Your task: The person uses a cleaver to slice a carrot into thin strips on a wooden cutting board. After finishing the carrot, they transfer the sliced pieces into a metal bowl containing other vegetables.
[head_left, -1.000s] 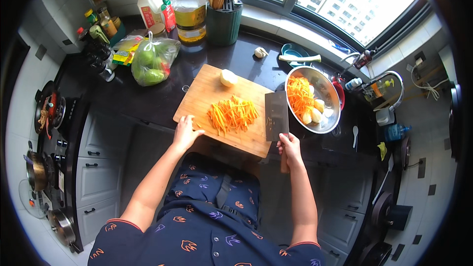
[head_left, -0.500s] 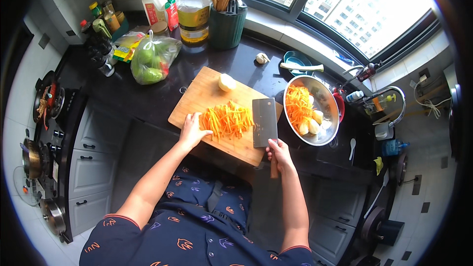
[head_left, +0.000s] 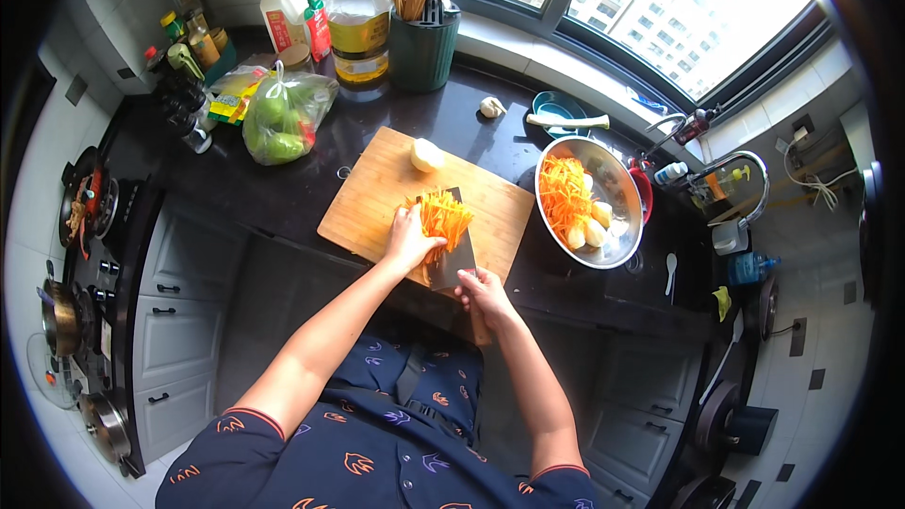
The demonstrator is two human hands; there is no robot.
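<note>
Shredded carrot [head_left: 447, 215] is heaped over the blade of a cleaver [head_left: 460, 262], which lies at a low angle on the wooden cutting board [head_left: 363, 184]. My right hand [head_left: 485, 298] grips the cleaver by its wooden handle at the board's near edge. Cupped around the left side of the heap, my left hand [head_left: 410, 240] presses the shreds against the blade; its fingertips are partly hidden by carrot. A pale peeled vegetable [head_left: 427, 155] rests near the board's far edge. Right of the board, a metal bowl [head_left: 627, 198] holds more carrot shreds [head_left: 563, 200] and several pale peeled pieces [head_left: 594, 231].
Behind the board are a garlic bulb [head_left: 492, 107] and a peeler-like tool with a pale handle [head_left: 567, 121] across a teal dish. A bag of green produce [head_left: 281, 123], an oil jug [head_left: 362, 33] and a chopstick holder [head_left: 421, 52] stand at the back. The faucet [head_left: 754, 193] is right.
The cleaver has gone from upright beside the shreds to tilted under them, moving left with my right hand. My left hand has closed in on the pile, which is now bunched together.
</note>
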